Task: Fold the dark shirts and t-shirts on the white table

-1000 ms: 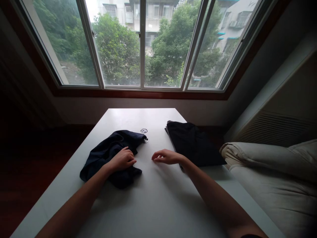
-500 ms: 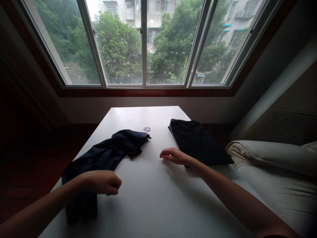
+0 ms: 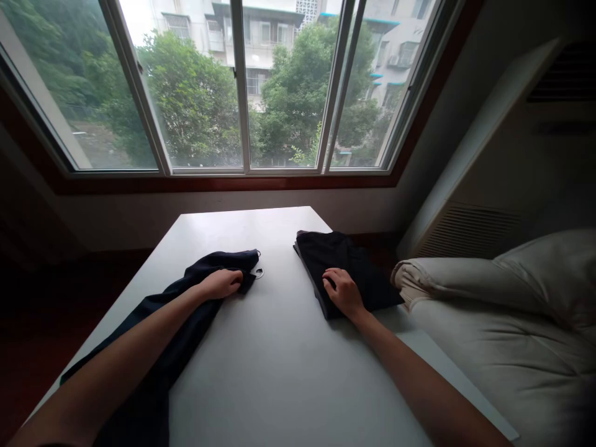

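Observation:
A long, crumpled dark navy garment (image 3: pixel 158 304) stretches along the left side of the white table, its near part running down toward me. My left hand (image 3: pixel 223 284) is closed on the garment near its far end, with the fingertips tucked into the cloth. On the right lies a stack of folded black clothing (image 3: pixel 367 273), its edges loosely layered. My right hand (image 3: pixel 342 290) rests on the left side of that stack, palm down, fingers slightly bent and apart. No cloth shows pinched in it.
The white table (image 3: pixel 261 360) reaches toward a wide window (image 3: pixel 242 93). A small round ring-like mark (image 3: pixel 259 272) shows beside the garment's far end. A pale padded seat (image 3: pixel 503 329) borders the table on the right, with a vented cabinet (image 3: pixel 475 230) behind it.
My left hand has moved forward onto the garment's far end and closed there. My right hand has shifted right onto the folded stack. The view has turned somewhat to the right.

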Motion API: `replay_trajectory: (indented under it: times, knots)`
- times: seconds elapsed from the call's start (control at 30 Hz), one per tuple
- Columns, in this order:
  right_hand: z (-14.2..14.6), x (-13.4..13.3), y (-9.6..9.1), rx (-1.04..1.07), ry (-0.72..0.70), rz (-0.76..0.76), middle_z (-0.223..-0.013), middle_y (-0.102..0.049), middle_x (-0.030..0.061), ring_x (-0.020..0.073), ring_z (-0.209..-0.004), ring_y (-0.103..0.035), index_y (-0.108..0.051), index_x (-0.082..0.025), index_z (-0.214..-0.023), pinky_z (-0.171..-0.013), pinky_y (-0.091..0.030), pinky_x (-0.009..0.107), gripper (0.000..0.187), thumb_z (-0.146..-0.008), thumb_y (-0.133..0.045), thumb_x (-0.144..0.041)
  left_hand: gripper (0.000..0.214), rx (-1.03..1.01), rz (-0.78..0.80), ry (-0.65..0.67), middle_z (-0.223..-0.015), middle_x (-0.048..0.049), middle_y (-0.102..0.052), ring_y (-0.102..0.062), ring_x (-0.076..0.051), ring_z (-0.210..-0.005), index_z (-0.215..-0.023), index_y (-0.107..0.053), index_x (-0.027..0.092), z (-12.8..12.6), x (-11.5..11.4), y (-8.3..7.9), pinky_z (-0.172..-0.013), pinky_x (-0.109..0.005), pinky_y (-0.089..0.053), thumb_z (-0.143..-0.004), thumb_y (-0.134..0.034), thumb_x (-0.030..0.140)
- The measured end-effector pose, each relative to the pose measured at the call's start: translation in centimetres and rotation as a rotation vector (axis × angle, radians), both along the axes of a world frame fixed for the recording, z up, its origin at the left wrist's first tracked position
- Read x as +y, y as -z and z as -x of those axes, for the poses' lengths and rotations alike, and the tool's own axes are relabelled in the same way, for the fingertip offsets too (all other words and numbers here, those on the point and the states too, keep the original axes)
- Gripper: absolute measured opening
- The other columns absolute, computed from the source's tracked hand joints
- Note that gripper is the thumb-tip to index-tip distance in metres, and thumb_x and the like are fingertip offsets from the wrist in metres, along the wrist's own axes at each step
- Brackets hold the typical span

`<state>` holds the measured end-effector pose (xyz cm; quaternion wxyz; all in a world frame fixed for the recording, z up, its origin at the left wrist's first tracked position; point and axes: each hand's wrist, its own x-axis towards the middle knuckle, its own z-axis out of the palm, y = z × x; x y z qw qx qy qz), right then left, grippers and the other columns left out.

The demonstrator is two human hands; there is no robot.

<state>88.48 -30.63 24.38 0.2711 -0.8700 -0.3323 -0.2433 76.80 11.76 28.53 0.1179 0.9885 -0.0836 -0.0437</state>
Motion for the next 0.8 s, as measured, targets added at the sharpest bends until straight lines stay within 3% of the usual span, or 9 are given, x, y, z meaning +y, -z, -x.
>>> replay_trajectory:
  times: [0.1,0.2,0.3,0.37,0.43,0.5,0.6,0.73,0.8]
  knots:
    - [0.4,0.3,0.1,-0.027,0.043,0.06,-0.119,-0.068,0.0101,0.0279,-0.112,-0.06,-0.07,-0.022,-0.111,-0.101,-0.05,0.042,0.021,-0.096,-0.058,-0.03,0.044,-0.099,-0.042,-0.122,-0.128,-0.0086,-0.07,-0.066,-0.03,-0.116,-0.136,-0.062,0.025,-3.0,1.2,0.6,-0.095,-0.036,-0.05,-0.096,-0.05,0.04]
    - [0.8,0.7,-0.2,-0.043,0.067,0.115,-0.123,-0.066,0.0108,0.029,-0.114,-0.058,-0.069,-0.022,-0.117,-0.103,-0.048,0.043,0.027,-0.096,-0.061,-0.036,0.064,-0.136,-0.098,-0.392,-0.147,-0.0145,-0.057,-0.06,-0.035,-0.128,-0.157,-0.041,0.024,-4.6,4.7,1.4,-0.101,-0.043,-0.049,-0.098,-0.047,0.048]
    - [1.0,0.7,-0.3,-0.05,0.086,0.163,-0.126,-0.063,0.0119,0.0303,-0.117,-0.056,-0.068,-0.022,-0.122,-0.103,-0.048,0.043,0.034,-0.095,-0.062,-0.042,0.076,-0.114,-0.147,-0.728,-0.155,-0.0222,-0.045,-0.058,-0.04,-0.129,-0.162,-0.03,0.02,-4.4,9.8,2.1,-0.099,-0.049,-0.049,-0.095,-0.05,0.051]
    - [1.1,0.8,-0.4,-0.047,0.1,0.198,-0.128,-0.062,0.0128,0.0314,-0.117,-0.055,-0.067,-0.022,-0.126,-0.102,-0.047,0.044,0.039,-0.095,-0.063,-0.046,0.075,-0.128,-0.164,-0.92,-0.153,-0.0259,-0.045,-0.056,-0.043,-0.129,-0.158,-0.035,0.016,-3.6,12.7,2.4,-0.097,-0.051,-0.05,-0.093,-0.051,0.051]
    - [1.1,1.1,-0.4,-0.034,0.119,0.233,-0.127,-0.061,0.0136,0.0324,-0.116,-0.054,-0.064,-0.023,-0.13,-0.1,-0.047,0.044,0.045,-0.093,-0.065,-0.049,0.068,-0.182,-0.184,-0.999,-0.15,-0.0265,-0.047,-0.055,-0.043,-0.128,-0.152,-0.043,0.013,-2.7,14.0,2.4,-0.098,-0.053,-0.049,-0.094,-0.05,0.049]
    - [1.0,1.7,-0.6,-0.015,0.154,0.272,-0.124,-0.06,0.0147,0.0334,-0.113,-0.054,-0.063,-0.023,-0.132,-0.097,-0.046,0.046,0.049,-0.091,-0.068,-0.049,0.061,-0.28,-0.209,-0.937,-0.149,-0.024,-0.049,-0.053,-0.041,-0.129,-0.148,-0.048,0.014,-2.1,13.2,2.3,-0.101,-0.053,-0.047,-0.095,-0.048,0.044]
    - [0.4,3.0,-0.9,0.003,0.227,0.34,-0.117,-0.061,0.0166,0.0343,-0.108,-0.053,-0.065,-0.023,-0.125,-0.092,-0.044,0.046,0.042,-0.088,-0.07,-0.043,0.048,-0.417,-0.195,-0.632,-0.146,-0.0167,-0.054,-0.053,-0.035,-0.13,-0.14,-0.057,0.018,-1.4,9.1,2.2,-0.109,-0.047,-0.044,-0.097,-0.047,0.035]
    - [-1.4,4.5,-1.6,0.03,0.3,0.386,-0.108,-0.062,0.0164,0.0314,-0.103,-0.054,-0.067,-0.022,-0.104,-0.085,-0.044,0.041,0.018,-0.09,-0.066,-0.032,0.032,-0.339,-0.073,-0.097,-0.132,-0.0109,-0.063,-0.057,-0.028,-0.124,-0.118,-0.071,0.023,-1.0,2.4,3.3,-0.112,-0.041,-0.043,-0.098,-0.047,0.031]
    - [-2.3,5.0,-1.7,0.043,0.321,0.391,-0.106,-0.062,0.0159,0.0296,-0.1,-0.054,-0.067,-0.02,-0.099,-0.081,-0.045,0.038,0.013,-0.092,-0.064,-0.031,0.034,-0.278,-0.045,-0.046,-0.14,-0.0119,-0.06,-0.053,-0.029,-0.132,-0.124,-0.069,0.022,-1.6,0.2,4.3,-0.114,-0.041,-0.041,-0.097,-0.05,0.031]
